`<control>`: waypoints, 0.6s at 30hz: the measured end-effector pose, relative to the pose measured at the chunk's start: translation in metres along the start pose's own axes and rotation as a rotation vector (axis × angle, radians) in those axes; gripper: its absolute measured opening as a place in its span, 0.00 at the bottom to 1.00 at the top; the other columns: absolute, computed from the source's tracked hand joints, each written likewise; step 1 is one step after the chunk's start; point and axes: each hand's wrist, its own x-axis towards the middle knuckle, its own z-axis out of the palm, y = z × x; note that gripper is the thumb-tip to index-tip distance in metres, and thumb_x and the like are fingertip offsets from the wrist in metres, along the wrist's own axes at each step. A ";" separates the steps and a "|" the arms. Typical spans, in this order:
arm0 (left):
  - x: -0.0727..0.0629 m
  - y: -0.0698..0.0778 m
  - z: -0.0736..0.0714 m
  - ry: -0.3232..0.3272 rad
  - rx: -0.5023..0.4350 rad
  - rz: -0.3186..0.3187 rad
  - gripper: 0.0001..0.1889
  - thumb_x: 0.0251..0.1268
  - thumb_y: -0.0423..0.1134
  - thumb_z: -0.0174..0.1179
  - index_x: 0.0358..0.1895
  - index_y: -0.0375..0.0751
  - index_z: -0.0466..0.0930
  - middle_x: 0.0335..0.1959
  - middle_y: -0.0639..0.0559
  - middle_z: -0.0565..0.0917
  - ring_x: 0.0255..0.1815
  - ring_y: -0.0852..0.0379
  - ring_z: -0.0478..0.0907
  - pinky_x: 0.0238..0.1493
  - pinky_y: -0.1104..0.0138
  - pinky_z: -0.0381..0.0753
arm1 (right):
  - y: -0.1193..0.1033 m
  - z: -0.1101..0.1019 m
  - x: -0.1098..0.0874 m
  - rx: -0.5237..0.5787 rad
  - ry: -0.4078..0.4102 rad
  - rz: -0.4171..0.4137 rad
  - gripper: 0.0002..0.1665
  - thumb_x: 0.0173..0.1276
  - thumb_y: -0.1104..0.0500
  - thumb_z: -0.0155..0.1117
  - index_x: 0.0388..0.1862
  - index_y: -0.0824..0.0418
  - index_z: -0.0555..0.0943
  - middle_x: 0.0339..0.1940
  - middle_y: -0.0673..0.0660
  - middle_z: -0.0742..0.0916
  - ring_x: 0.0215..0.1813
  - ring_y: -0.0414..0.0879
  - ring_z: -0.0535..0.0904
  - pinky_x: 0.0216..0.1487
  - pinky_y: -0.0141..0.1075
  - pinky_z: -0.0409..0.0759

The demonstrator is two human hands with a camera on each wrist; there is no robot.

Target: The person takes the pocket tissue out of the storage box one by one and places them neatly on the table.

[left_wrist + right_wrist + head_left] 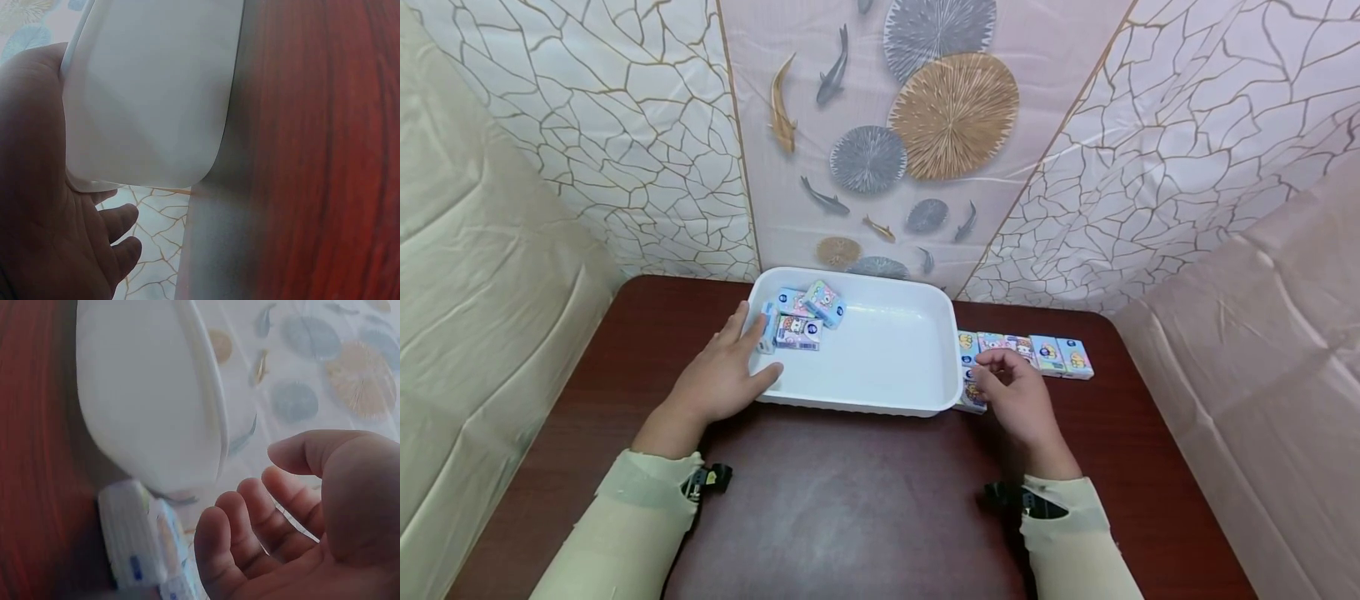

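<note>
A white plastic tray (887,358) lies on the table. My left hand (718,375) rests at its left rim with spread fingers, the thumb over the near left corner. Inside, at the left end, are several small printed tissue packs (799,332), one tilted on another. My right hand (1018,396) is just right of the tray, above other tissue packs (972,396), fingers loosely bent and holding nothing. In the right wrist view, a pack (131,534) stands beside the tray corner, apart from the fingers.
A row of tissue packs (1063,357) extends rightward from the tray on the dark red wooden table (835,500). Behind the table hangs a patterned cloth (662,150), and pale quilted cloth (1262,333) encloses the sides.
</note>
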 end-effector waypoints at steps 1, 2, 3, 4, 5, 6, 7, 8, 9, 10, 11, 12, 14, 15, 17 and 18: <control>0.000 0.000 0.000 0.001 0.001 0.000 0.50 0.84 0.66 0.54 0.95 0.45 0.43 0.97 0.44 0.31 0.95 0.27 0.44 0.91 0.30 0.53 | -0.002 0.001 0.000 -0.015 -0.010 -0.015 0.19 0.84 0.53 0.70 0.63 0.64 0.85 0.52 0.63 0.85 0.48 0.55 0.83 0.47 0.39 0.94; 0.000 0.001 0.000 0.003 0.001 -0.001 0.50 0.84 0.66 0.55 0.95 0.45 0.44 0.97 0.44 0.31 0.95 0.28 0.44 0.90 0.30 0.53 | -0.003 0.002 -0.001 -0.024 -0.020 -0.027 0.18 0.84 0.53 0.70 0.62 0.64 0.85 0.52 0.63 0.86 0.48 0.55 0.84 0.47 0.39 0.94; 0.000 0.001 0.000 0.004 0.003 -0.001 0.50 0.84 0.66 0.55 0.95 0.45 0.44 0.97 0.44 0.31 0.95 0.28 0.44 0.90 0.30 0.54 | -0.005 0.002 -0.001 -0.030 -0.032 -0.040 0.17 0.84 0.54 0.70 0.61 0.64 0.85 0.52 0.64 0.86 0.47 0.55 0.84 0.47 0.39 0.95; 0.000 0.001 -0.001 0.005 0.005 -0.001 0.51 0.84 0.67 0.54 0.95 0.45 0.44 0.97 0.44 0.31 0.95 0.28 0.44 0.90 0.30 0.54 | -0.007 0.003 -0.001 -0.034 -0.042 -0.053 0.17 0.84 0.54 0.70 0.61 0.64 0.86 0.51 0.65 0.86 0.47 0.55 0.85 0.47 0.40 0.95; -0.001 0.001 -0.001 0.005 0.007 -0.002 0.51 0.84 0.67 0.54 0.95 0.45 0.44 0.97 0.44 0.31 0.95 0.28 0.44 0.90 0.30 0.54 | -0.009 0.004 -0.001 -0.042 -0.049 -0.056 0.16 0.84 0.54 0.71 0.60 0.63 0.86 0.51 0.65 0.87 0.47 0.55 0.85 0.47 0.39 0.95; -0.001 0.001 -0.001 0.005 0.005 -0.002 0.51 0.84 0.67 0.54 0.95 0.45 0.44 0.97 0.44 0.31 0.95 0.28 0.44 0.90 0.30 0.54 | -0.010 0.005 -0.001 -0.049 -0.057 -0.063 0.16 0.84 0.53 0.71 0.59 0.63 0.86 0.51 0.65 0.87 0.46 0.54 0.85 0.46 0.38 0.94; -0.001 0.001 -0.001 0.005 0.004 -0.003 0.51 0.84 0.67 0.54 0.95 0.45 0.44 0.97 0.44 0.31 0.95 0.28 0.44 0.90 0.30 0.54 | -0.012 0.005 -0.001 -0.059 -0.062 -0.070 0.16 0.84 0.52 0.71 0.59 0.62 0.87 0.50 0.64 0.87 0.45 0.54 0.85 0.45 0.38 0.93; 0.000 0.001 -0.001 0.004 0.004 -0.004 0.51 0.84 0.67 0.54 0.95 0.45 0.44 0.97 0.44 0.31 0.95 0.28 0.44 0.90 0.30 0.54 | -0.014 0.006 -0.001 -0.060 -0.069 -0.075 0.16 0.83 0.52 0.72 0.59 0.62 0.87 0.50 0.64 0.87 0.44 0.53 0.85 0.45 0.37 0.93; 0.000 0.001 -0.001 0.004 0.005 -0.004 0.50 0.84 0.67 0.54 0.95 0.45 0.44 0.97 0.45 0.31 0.95 0.28 0.44 0.90 0.30 0.54 | -0.015 0.007 -0.001 -0.064 -0.073 -0.080 0.17 0.83 0.52 0.72 0.59 0.62 0.87 0.50 0.64 0.87 0.43 0.52 0.85 0.44 0.37 0.92; 0.000 0.001 -0.001 0.005 0.005 -0.004 0.50 0.84 0.67 0.54 0.95 0.45 0.44 0.97 0.44 0.31 0.95 0.28 0.44 0.90 0.30 0.54 | -0.017 0.008 -0.001 -0.067 -0.078 -0.086 0.17 0.83 0.51 0.72 0.59 0.62 0.87 0.49 0.64 0.87 0.43 0.52 0.85 0.43 0.37 0.92; 0.000 0.001 -0.001 0.006 0.004 -0.003 0.50 0.84 0.66 0.55 0.95 0.45 0.44 0.97 0.44 0.31 0.95 0.28 0.44 0.90 0.29 0.54 | -0.018 0.008 0.000 -0.069 -0.081 -0.090 0.18 0.83 0.51 0.72 0.60 0.63 0.87 0.49 0.64 0.87 0.42 0.52 0.85 0.43 0.38 0.91; 0.000 0.001 -0.001 0.008 0.002 -0.002 0.50 0.84 0.66 0.55 0.95 0.45 0.44 0.97 0.44 0.31 0.95 0.28 0.44 0.90 0.29 0.54 | -0.019 0.009 0.000 -0.070 -0.083 -0.096 0.18 0.83 0.51 0.72 0.60 0.63 0.86 0.49 0.64 0.87 0.42 0.52 0.85 0.42 0.38 0.91; 0.000 0.001 0.000 0.011 0.003 0.000 0.50 0.84 0.66 0.55 0.95 0.45 0.44 0.97 0.43 0.32 0.95 0.28 0.44 0.90 0.29 0.54 | -0.021 0.011 0.000 -0.072 -0.085 -0.102 0.19 0.83 0.51 0.72 0.60 0.63 0.86 0.49 0.63 0.87 0.42 0.51 0.85 0.42 0.39 0.92; 0.000 0.000 0.000 0.013 0.003 0.002 0.50 0.84 0.66 0.55 0.95 0.45 0.45 0.97 0.42 0.33 0.95 0.28 0.44 0.90 0.29 0.54 | -0.022 0.011 0.000 -0.076 -0.086 -0.107 0.19 0.83 0.50 0.72 0.60 0.63 0.86 0.49 0.63 0.87 0.42 0.52 0.85 0.42 0.39 0.92; 0.000 0.000 0.000 0.016 0.004 0.005 0.50 0.84 0.66 0.55 0.95 0.45 0.45 0.97 0.41 0.34 0.95 0.28 0.44 0.89 0.29 0.55 | -0.025 0.013 0.001 -0.086 -0.084 -0.113 0.19 0.83 0.50 0.72 0.60 0.63 0.87 0.49 0.62 0.87 0.43 0.53 0.84 0.42 0.38 0.93; 0.000 0.000 0.000 0.017 0.005 0.006 0.50 0.84 0.67 0.55 0.95 0.45 0.45 0.97 0.41 0.34 0.95 0.28 0.44 0.89 0.29 0.55 | -0.026 0.013 0.001 -0.089 -0.084 -0.116 0.19 0.83 0.50 0.72 0.60 0.63 0.87 0.49 0.62 0.87 0.44 0.53 0.84 0.42 0.38 0.92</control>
